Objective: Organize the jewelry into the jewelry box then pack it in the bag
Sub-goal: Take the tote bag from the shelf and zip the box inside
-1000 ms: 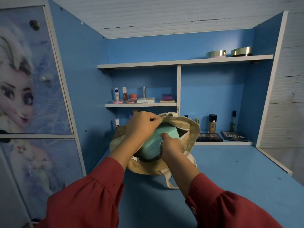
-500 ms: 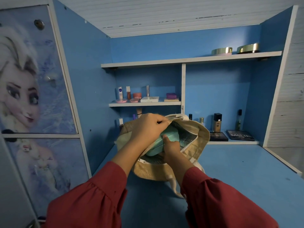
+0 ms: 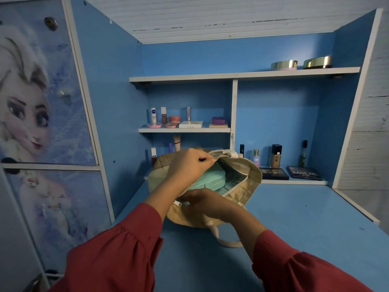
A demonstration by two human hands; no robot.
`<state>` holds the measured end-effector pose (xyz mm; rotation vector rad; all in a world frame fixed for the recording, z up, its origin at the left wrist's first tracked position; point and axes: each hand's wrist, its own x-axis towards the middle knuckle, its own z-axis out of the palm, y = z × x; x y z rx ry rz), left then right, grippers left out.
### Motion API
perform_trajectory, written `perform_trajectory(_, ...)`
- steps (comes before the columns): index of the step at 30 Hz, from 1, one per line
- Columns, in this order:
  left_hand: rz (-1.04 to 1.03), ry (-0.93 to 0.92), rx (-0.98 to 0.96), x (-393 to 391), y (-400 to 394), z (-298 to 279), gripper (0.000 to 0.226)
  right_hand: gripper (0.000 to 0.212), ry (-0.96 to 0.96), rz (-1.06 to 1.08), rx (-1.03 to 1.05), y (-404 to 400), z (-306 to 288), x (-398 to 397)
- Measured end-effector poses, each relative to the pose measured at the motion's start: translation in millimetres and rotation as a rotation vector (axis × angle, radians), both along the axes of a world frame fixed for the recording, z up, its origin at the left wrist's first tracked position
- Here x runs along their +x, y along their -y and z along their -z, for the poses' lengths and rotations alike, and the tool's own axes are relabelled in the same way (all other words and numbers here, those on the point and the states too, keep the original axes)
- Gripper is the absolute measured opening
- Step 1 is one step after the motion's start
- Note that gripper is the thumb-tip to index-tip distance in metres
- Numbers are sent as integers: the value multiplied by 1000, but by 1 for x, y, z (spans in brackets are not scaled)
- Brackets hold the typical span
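Left hand (image 3: 187,165) at frame center pinched the bag (image 3: 250,178) rim, holding the mouth wide for the box (image 3: 207,181). Right hand (image 3: 205,200) sat below the box, likely pushing; grip unclear.

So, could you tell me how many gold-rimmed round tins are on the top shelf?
2: both sit at the right end of the top shelf, the left tin beside the right tin.

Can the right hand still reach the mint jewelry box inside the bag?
Probably yes: the left hand holds the bag mouth open, and the right hand sits just below the exposed jewelry box.
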<state>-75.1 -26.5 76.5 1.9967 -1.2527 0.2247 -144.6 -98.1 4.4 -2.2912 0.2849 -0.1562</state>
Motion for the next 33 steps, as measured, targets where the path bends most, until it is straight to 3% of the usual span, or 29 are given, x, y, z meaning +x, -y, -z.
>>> perform_trajectory(9, 111, -74, 68, 0, -5, 4, 16, 17, 314, 147, -148, -15, 17, 4)
perform_trajectory(16, 233, -65, 258, 5, -22, 3, 52, 26, 372, 203, -136, -19, 21, 1)
perform_trajectory(24, 298, -118, 343, 21, -45, 16, 97, 12, 456, 299, -47, -16, 26, 1)
perform_trajectory(33, 328, -80, 421, 17, -46, 15, 102, 11, 602, 285, -42, -15, 30, -6)
